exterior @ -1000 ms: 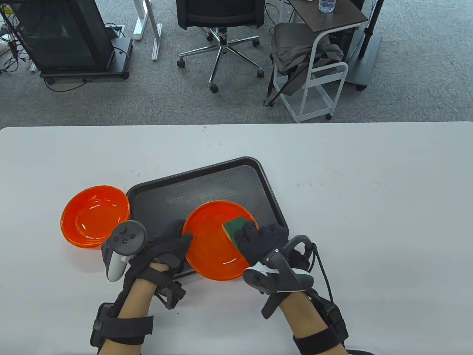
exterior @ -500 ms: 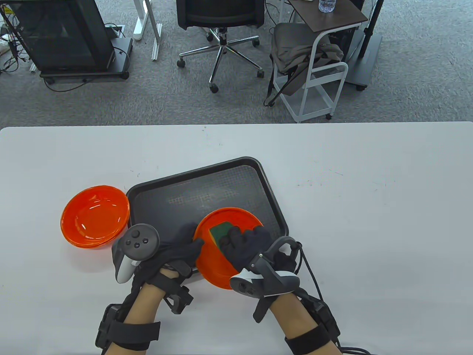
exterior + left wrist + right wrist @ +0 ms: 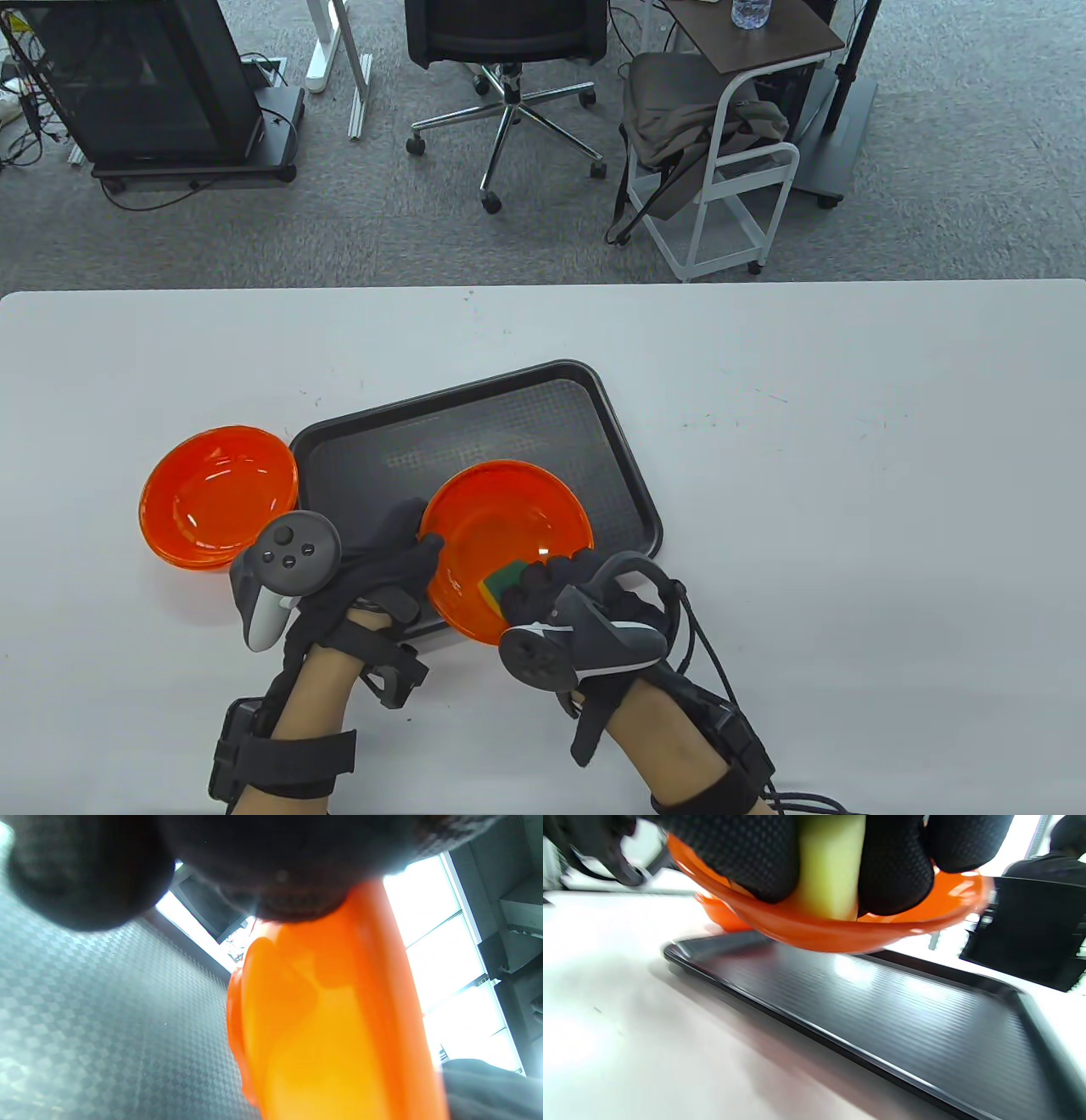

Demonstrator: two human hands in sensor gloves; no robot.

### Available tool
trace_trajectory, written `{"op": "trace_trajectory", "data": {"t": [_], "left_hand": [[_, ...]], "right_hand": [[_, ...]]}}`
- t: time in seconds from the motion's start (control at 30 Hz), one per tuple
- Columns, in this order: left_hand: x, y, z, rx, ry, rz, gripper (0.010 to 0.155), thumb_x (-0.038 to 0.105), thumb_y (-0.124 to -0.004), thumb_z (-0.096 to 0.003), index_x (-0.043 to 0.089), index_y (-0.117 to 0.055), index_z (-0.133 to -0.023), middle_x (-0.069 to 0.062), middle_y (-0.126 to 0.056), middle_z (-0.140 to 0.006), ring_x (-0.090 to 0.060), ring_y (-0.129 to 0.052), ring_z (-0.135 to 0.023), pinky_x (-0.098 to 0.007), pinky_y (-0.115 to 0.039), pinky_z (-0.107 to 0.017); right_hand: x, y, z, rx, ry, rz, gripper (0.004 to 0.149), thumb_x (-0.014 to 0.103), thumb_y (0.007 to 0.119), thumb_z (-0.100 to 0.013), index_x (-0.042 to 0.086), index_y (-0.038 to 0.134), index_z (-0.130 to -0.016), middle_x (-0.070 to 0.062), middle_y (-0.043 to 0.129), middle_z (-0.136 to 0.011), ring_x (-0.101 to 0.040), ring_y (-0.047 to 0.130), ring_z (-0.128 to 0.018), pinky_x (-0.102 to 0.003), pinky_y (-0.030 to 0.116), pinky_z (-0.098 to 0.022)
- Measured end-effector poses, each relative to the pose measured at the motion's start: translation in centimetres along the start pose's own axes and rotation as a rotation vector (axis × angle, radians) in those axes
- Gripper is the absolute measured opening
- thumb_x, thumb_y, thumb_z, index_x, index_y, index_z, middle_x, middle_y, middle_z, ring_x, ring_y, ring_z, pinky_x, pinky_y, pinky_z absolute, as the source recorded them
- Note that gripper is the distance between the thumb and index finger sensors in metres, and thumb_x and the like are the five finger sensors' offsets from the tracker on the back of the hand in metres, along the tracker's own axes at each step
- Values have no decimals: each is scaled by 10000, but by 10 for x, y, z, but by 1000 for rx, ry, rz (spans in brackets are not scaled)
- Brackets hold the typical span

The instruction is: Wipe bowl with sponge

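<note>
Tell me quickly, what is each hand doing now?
Left hand: grips the rim of the tilted orange bowl.
Right hand: holds the sponge inside that bowl.

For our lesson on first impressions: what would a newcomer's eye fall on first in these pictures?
The orange bowl stands out first, tilted above the black tray near the table's front edge. The left hand grips its left rim while the right hand presses a green and yellow sponge into its near side. More orange bowls sit stacked on the white table, left of the tray.
</note>
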State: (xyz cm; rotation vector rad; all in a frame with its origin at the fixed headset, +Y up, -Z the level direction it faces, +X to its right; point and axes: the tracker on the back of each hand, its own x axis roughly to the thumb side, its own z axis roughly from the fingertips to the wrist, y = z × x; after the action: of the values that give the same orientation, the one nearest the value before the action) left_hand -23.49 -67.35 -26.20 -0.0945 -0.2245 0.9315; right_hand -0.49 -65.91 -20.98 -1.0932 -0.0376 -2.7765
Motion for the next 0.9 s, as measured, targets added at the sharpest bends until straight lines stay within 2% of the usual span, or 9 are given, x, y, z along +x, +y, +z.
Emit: {"op": "trace_trajectory", "data": {"t": [0.03, 0.2, 0.33, 0.43, 0.5, 0.67, 0.83, 0.9], "left_hand": [[0, 0, 0, -6, -1, 5, 595, 418, -794, -520, 41, -655, -958, -66, -953, -408, -79, -978, -20, -335, -937, -143], [3, -5, 0, -46, -3, 12, 595, 413, -796, -517, 27, -659, -949, -70, -952, -392, -73, -969, 0, -329, -934, -125], [8, -11, -1, -76, -19, 7, 595, 413, -797, -516, 22, -662, -945, -70, -953, -385, -69, -967, 7, -326, -936, -119], [11, -19, -1, -111, -29, 14, 596, 413, -791, -520, 22, -654, -949, -68, -952, -391, -70, -970, 0, -326, -936, -126], [13, -23, -1, -122, -29, 14, 596, 414, -788, -523, 24, -650, -952, -68, -951, -398, -72, -973, -8, -330, -936, -133], [14, -28, -2, -107, -53, -20, 595, 419, -784, -525, 39, -648, -962, -67, -949, -411, -82, -979, -28, -341, -937, -159], [12, -20, -1, -51, -40, -21, 588, 425, -786, -523, 50, -664, -959, -57, -949, -403, -74, -971, -19, -335, -937, -156], [10, -14, 0, -28, -36, -11, 585, 424, -788, -522, 53, -670, -959, -58, -950, -399, -75, -968, -16, -336, -936, -155]], "right_hand": [[-2, 0, 0, 14, 47, 25, 435, 250, 813, -517, 156, 698, -925, -198, 822, -945, -416, 825, -739, -632, 650, -563], [-9, 5, -2, -30, 112, 132, 437, 254, 814, -518, 156, 694, -927, -192, 821, -948, -411, 829, -739, -625, 659, -558], [-12, 7, -3, -115, 116, 171, 441, 264, 818, -520, 159, 692, -929, -188, 823, -949, -403, 840, -737, -619, 672, -551], [-12, 6, -2, -222, 92, 171, 446, 274, 818, -521, 158, 686, -932, -189, 833, -939, -394, 858, -727, -618, 682, -545], [-10, 5, -1, -273, 60, 153, 447, 278, 817, -521, 157, 685, -931, -190, 847, -925, -389, 870, -716, -616, 689, -541], [-2, 3, 0, -316, -37, 55, 453, 286, 815, -518, 150, 684, -930, -188, 868, -904, -371, 898, -690, -614, 700, -536], [6, 2, 1, -339, -141, -124, 456, 283, 814, -518, 141, 682, -930, -197, 870, -897, -371, 901, -685, -617, 699, -535], [7, 1, 1, -317, -170, -200, 450, 279, 816, -516, 138, 689, -924, -202, 873, -893, -376, 897, -686, -620, 695, -538]]}}
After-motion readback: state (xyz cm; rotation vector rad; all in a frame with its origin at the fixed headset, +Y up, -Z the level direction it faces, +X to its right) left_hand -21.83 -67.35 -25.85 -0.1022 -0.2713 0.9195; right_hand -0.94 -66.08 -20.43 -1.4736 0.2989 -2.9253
